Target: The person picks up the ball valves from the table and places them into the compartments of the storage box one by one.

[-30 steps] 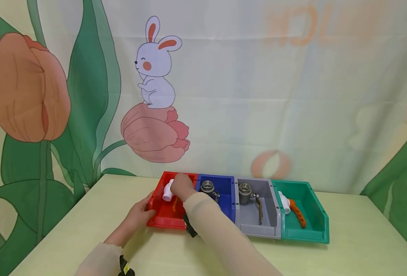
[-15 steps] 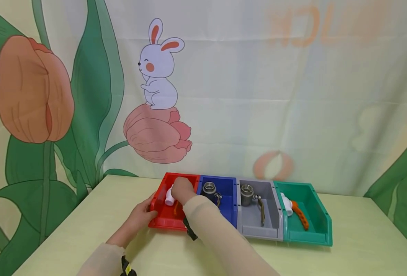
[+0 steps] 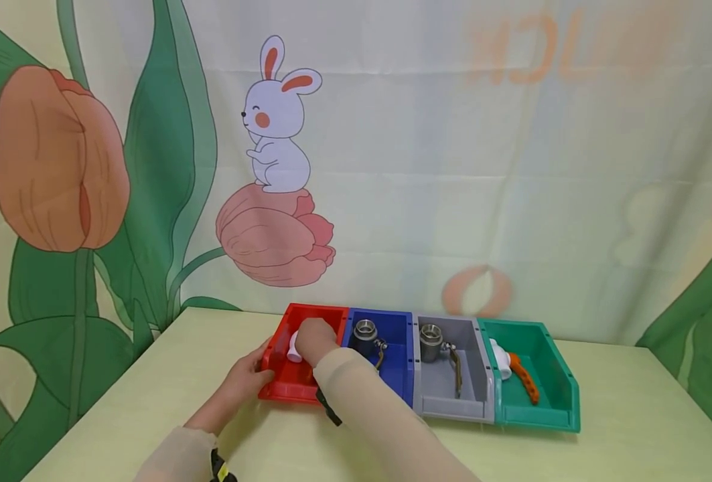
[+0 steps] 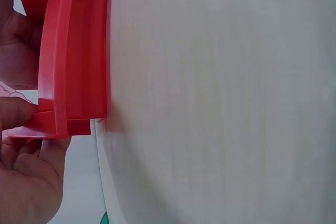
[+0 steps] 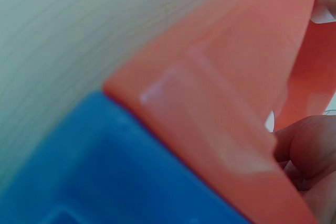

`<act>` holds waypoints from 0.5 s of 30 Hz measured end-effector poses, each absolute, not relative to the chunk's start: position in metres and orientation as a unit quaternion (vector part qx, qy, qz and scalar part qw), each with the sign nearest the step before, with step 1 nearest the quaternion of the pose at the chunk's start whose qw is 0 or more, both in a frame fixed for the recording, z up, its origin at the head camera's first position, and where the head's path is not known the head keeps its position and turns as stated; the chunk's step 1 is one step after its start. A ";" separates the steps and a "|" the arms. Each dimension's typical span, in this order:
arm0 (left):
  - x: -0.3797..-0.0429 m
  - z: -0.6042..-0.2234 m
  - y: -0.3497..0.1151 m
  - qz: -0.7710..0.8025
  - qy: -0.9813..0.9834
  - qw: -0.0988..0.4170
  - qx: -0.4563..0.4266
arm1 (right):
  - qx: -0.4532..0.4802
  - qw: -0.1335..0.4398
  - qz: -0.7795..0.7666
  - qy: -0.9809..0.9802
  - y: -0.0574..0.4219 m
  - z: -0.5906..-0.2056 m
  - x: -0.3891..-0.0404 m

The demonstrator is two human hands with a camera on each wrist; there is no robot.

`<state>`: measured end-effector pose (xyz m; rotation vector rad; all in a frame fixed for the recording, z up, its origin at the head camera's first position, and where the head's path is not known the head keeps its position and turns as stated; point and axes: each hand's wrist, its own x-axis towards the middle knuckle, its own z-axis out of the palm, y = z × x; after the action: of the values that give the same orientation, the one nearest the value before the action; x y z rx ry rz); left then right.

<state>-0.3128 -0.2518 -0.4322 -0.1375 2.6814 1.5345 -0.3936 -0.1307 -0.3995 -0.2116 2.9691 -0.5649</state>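
At the left end of a row of joined bins is the red bin (image 3: 289, 391). My left hand (image 3: 244, 383) grips its left wall; in the left wrist view the thumb (image 4: 18, 112) lies over the rim and the fingers curl underneath outside. My right hand (image 3: 316, 341) reaches down inside this bin and holds a white plastic ball valve (image 3: 294, 351), whose body shows just left of the knuckles. The hand hides the valve's orange handle. Curled right fingers (image 5: 310, 148) appear behind the red wall in the right wrist view.
A blue bin (image 3: 399, 391) and a grey bin (image 3: 473, 395) each hold a metal ball valve (image 3: 365, 337) with a lever. The green bin (image 3: 563, 402) at right holds another white valve (image 3: 502, 360) with an orange handle. A printed curtain (image 3: 380, 167) hangs behind the table (image 3: 259, 448).
Inside the red bin my right hand has shifted slightly left and down over the valve, covering the orange handle that showed earlier. The left hand keeps its grip on the bin's wall.
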 end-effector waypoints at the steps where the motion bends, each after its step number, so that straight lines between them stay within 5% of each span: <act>1: -0.313 -0.433 -0.252 0.496 0.867 0.024 -0.044 | -0.070 0.053 -0.180 0.980 -0.132 -0.402 -0.396; 15: -0.313 -0.432 -0.252 0.499 0.865 0.019 -0.042 | -0.054 0.083 -0.219 0.971 -0.130 -0.402 -0.391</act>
<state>-0.3135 -0.2516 -0.4320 -0.1312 2.6853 1.5503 -0.3914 -0.1301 -0.4020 -0.1623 2.8985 -0.6547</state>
